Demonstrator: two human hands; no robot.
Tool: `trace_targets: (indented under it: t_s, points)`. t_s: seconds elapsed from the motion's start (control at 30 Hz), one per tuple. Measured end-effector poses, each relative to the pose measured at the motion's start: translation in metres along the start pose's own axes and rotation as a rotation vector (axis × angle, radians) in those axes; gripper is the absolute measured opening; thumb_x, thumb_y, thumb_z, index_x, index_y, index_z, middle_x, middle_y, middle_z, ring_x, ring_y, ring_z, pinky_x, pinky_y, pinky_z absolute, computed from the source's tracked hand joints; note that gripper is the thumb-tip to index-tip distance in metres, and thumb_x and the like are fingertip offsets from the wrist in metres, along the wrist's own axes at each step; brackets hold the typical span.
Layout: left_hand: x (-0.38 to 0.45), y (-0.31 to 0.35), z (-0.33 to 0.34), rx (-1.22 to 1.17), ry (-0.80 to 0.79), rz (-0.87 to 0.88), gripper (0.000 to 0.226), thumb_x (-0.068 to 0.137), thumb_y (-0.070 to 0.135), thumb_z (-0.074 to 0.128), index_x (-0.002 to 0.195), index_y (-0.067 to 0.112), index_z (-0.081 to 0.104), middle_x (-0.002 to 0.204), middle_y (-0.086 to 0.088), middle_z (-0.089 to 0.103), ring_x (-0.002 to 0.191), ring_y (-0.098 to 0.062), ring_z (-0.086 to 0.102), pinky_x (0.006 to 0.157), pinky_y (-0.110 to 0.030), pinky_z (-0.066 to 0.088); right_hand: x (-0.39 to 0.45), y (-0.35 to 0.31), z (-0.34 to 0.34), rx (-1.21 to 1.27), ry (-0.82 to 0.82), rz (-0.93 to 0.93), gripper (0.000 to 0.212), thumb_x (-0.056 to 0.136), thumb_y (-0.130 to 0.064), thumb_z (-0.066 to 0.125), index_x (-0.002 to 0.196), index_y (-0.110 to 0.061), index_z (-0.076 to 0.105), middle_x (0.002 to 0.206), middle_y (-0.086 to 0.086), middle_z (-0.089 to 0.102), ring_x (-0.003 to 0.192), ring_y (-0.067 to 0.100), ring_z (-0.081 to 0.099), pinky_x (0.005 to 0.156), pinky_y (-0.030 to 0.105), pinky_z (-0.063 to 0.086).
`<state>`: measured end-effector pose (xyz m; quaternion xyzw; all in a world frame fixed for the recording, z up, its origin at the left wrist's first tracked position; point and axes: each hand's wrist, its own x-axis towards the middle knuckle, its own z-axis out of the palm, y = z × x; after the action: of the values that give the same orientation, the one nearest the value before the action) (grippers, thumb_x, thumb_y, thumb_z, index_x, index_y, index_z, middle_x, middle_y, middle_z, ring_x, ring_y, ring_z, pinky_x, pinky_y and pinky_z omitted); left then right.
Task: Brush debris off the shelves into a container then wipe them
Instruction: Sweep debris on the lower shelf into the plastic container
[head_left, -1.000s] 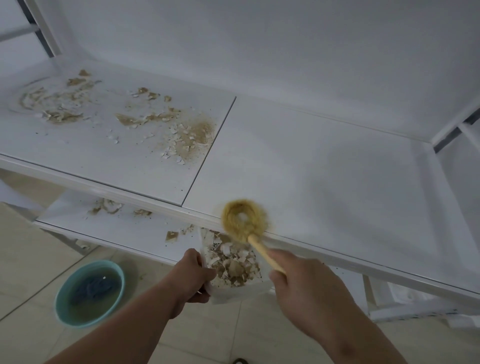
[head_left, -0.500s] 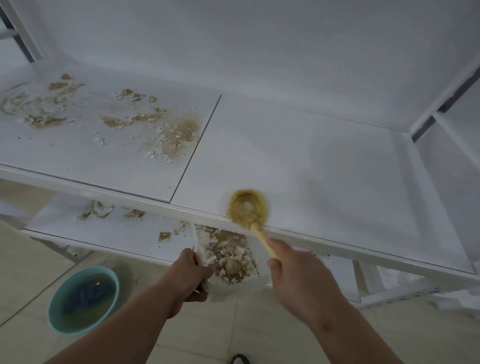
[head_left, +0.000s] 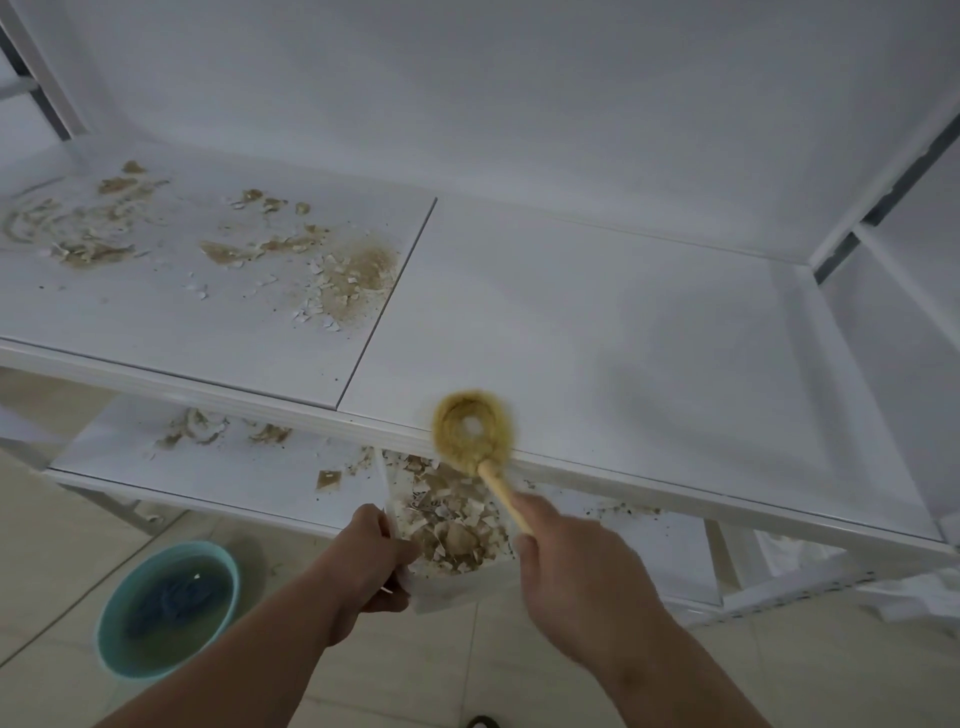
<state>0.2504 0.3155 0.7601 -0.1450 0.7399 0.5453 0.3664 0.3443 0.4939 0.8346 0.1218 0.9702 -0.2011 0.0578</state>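
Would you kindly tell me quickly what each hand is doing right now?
Left hand: grips the white debris-filled container.
Right hand: grips the round yellow-bristled wooden-handled brush.

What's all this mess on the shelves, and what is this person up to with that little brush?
A person is cleaning a white shelf. The right hand grips a round brush at the shelf's front edge, while the left hand holds a clear container of swept-up crumbs just below. The right panel looks brushed; brown debris remains on the left panel and the lower shelf. A teal basin of water with a cloth sits on the floor.
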Motion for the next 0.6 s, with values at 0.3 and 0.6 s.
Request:
trace_targets:
  t_s: [0.3,0.6]
  points:
    - [-0.002,0.000,0.003,-0.011,-0.004,0.010,0.022,0.089,0.001,0.059,0.103,0.004,0.043,0.075,-0.021,0.057,0.059,-0.025,0.051,0.066,-0.041,0.057,0.008,0.012,-0.016,0.037,0.103,0.096,0.046,0.102,-0.035,0.034,0.145,-0.044,0.024,0.087,-0.008,0.060,0.078,0.015,0.057,0.068,0.030,0.044]
    - [-0.006,0.001,0.006,0.004,-0.011,0.015,0.021,0.089,0.000,0.058,0.102,0.003,0.042,0.067,-0.019,0.057,0.057,-0.026,0.051,0.063,-0.040,0.056,-0.024,0.008,-0.005,0.062,0.058,-0.017,0.048,0.100,-0.040,0.034,0.145,-0.047,0.021,0.093,-0.007,0.062,0.080,0.010,0.058,0.071,0.028,0.047]
